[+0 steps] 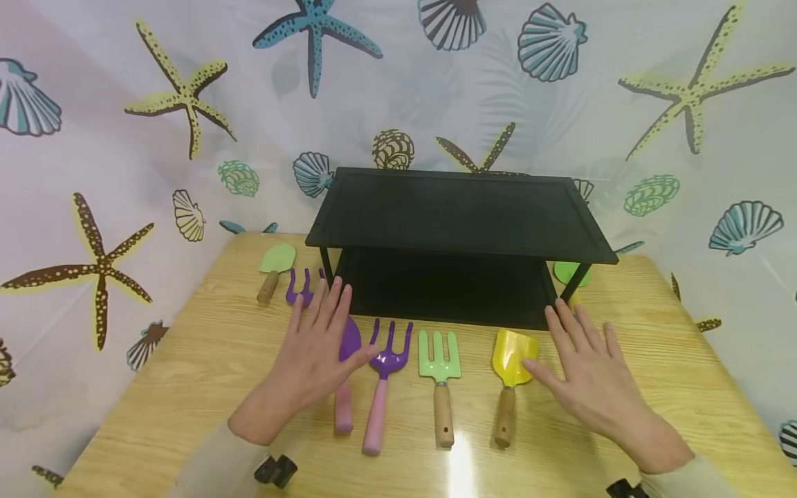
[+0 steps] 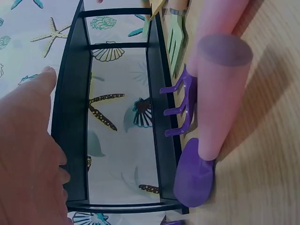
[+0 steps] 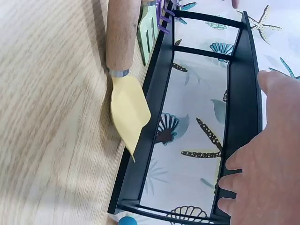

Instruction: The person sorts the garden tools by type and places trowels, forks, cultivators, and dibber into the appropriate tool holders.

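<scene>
My left hand (image 1: pixel 311 356) is held palm down with fingers spread, above a purple trowel (image 1: pixel 344 408) with a pink handle, partly hiding it. Beside that trowel lies a purple hand fork (image 1: pixel 376 418), also pink-handled. Toward the middle is a light green hand fork (image 1: pixel 443 411) with a wooden handle. A yellow hand shovel (image 1: pixel 514 356) lies to its right, and the thumb of my right hand (image 1: pixel 594 384) overlaps its edge in the head view. The right hand's fingers are spread too, and it holds nothing. Behind the tools stands a black two-tier shelf (image 1: pixel 461 211).
Left of the shelf lie a green trowel (image 1: pixel 278 258) and another purple fork (image 1: pixel 299 297), partly hidden. A green tool head (image 1: pixel 569 272) shows behind the shelf's right leg. A sheet (image 1: pixel 423 104) printed with shells and starfish surrounds the wooden table (image 1: pixel 187 360).
</scene>
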Demonstrator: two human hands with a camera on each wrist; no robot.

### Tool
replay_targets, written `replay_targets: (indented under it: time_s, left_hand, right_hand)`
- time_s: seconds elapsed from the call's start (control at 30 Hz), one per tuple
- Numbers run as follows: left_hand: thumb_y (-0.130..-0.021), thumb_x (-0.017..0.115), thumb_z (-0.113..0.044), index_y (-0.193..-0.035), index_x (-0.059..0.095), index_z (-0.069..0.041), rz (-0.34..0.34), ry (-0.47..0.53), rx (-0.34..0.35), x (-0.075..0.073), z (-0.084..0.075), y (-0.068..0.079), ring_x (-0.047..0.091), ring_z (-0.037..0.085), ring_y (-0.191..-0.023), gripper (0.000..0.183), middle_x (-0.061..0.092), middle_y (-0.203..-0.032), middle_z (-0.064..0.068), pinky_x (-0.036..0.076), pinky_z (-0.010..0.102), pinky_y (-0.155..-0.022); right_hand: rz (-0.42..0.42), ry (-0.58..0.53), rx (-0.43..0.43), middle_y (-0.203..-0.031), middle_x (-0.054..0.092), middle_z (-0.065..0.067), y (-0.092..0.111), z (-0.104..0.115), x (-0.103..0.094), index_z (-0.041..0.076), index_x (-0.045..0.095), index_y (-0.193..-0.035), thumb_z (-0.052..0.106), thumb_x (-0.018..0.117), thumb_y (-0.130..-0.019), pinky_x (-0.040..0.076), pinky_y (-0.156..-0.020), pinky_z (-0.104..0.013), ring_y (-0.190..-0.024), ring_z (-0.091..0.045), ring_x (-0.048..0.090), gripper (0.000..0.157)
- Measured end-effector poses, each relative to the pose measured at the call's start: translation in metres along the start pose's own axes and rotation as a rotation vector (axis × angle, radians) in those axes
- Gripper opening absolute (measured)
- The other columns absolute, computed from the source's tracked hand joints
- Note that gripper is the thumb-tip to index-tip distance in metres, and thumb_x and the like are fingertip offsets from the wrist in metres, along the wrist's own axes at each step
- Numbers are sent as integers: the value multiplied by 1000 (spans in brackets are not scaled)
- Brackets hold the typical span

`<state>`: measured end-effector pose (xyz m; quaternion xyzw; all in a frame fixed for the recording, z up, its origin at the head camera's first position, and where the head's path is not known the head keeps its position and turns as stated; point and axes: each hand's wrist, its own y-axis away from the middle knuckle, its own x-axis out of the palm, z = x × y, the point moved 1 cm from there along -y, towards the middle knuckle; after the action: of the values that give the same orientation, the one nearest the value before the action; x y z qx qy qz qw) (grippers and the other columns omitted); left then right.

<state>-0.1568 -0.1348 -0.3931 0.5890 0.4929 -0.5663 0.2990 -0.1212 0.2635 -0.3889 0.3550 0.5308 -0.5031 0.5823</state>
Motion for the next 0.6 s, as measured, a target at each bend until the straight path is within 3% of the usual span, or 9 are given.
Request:
replay_targets:
  time_s: [0.3,0.6]
  left_hand:
    - [-92,41,-72,-160,0,-11,-92,-19,-9,-22,19,-20,-8,29,-156,100,-3,-169,9,0,57,-126]
    - [-92,39,-73,-160,0,-12,-122,-42,-9,-36,34,-52,-5,28,-156,100,-3,-169,7,4,56,-126]
  right_hand:
    - [25,5,39,-166,9,-21,3,-20,-1,5,8,-159,59,42,-100,-7,-120,-67,-154,-40,1,87]
    - [-28,12,49,-163,17,-25,-3,-34,1,3,11,-159,54,42,-102,4,-117,-72,-150,-47,14,82]
